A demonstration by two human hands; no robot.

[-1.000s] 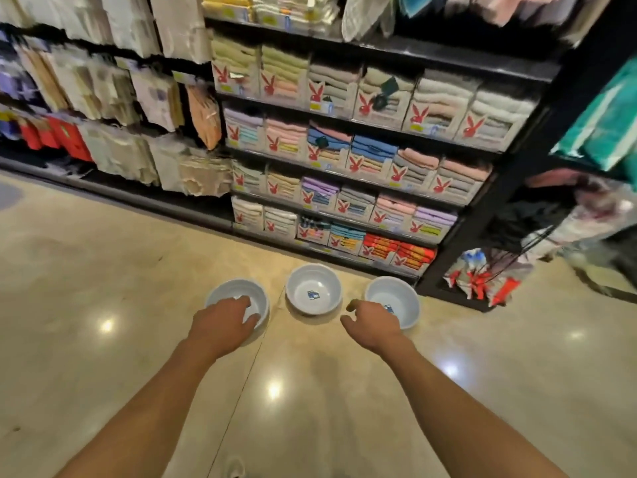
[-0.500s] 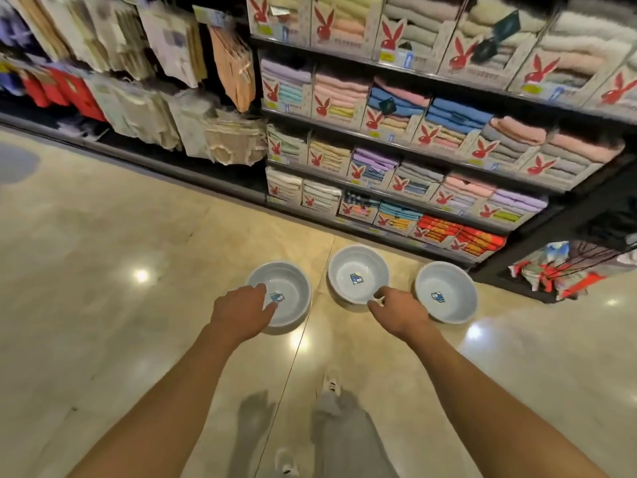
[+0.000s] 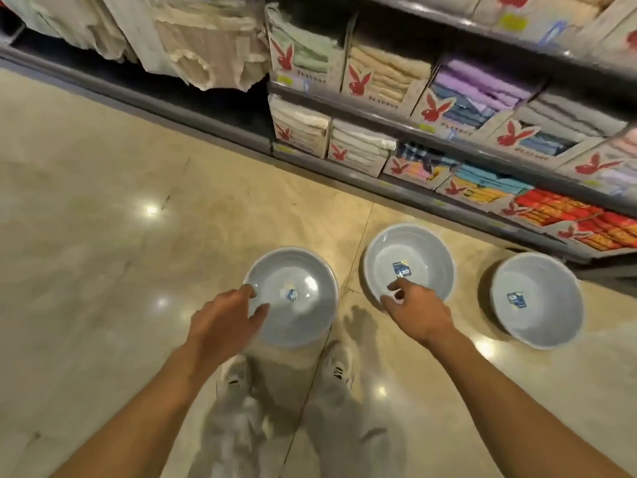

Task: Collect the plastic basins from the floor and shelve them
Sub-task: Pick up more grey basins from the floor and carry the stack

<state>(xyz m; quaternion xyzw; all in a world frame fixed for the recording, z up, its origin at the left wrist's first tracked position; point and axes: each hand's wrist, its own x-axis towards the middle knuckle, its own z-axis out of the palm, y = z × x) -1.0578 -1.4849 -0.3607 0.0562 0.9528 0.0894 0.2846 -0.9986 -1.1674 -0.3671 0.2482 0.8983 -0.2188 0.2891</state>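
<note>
Three pale grey plastic basins stand in a row on the glossy beige floor, each with a small blue sticker inside. My left hand (image 3: 225, 320) reaches over the near left rim of the left basin (image 3: 303, 298), fingers spread, holding nothing. My right hand (image 3: 415, 310) hovers at the near rim of the middle basin (image 3: 408, 257), fingers loosely curled, and I cannot tell whether they touch the rim. The right basin (image 3: 537, 300) sits apart, untouched.
A dark shelf unit (image 3: 379, 182) packed with boxed folded towels runs behind the basins. Hanging cream textiles (image 3: 193, 39) fill the rack to the left. My legs and white shoes (image 3: 339, 365) stand just behind the basins.
My view has dropped closer to the floor and the basins look larger. Both hands have reached further forward over the left and middle basins.
</note>
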